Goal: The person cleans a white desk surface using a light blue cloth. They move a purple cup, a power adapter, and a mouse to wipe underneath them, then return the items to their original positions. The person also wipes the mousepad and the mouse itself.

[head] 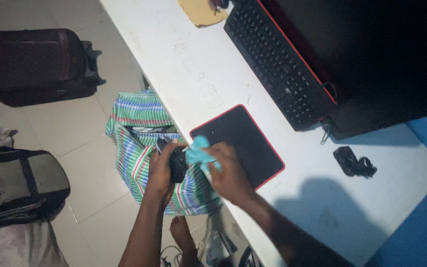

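My left hand (161,170) grips a small black computer mouse (178,164) just off the near edge of the white desk (193,74). Pressed against the mouse is a light blue cloth (199,152), bunched in my right hand (229,173). Both hands hover beside the corner of a black mouse pad with a red border (245,143). A black keyboard with red trim (277,62) lies further back on the desk, in front of a dark monitor (371,54).
A striped green and blue bag (139,133) stands on the tiled floor below the desk edge. Dark luggage (30,64) and a grey bag (16,183) lie at left. A yellow cloth (201,12) and a black tangled strap (354,162) rest on the desk. My bare foot (181,237) is below.
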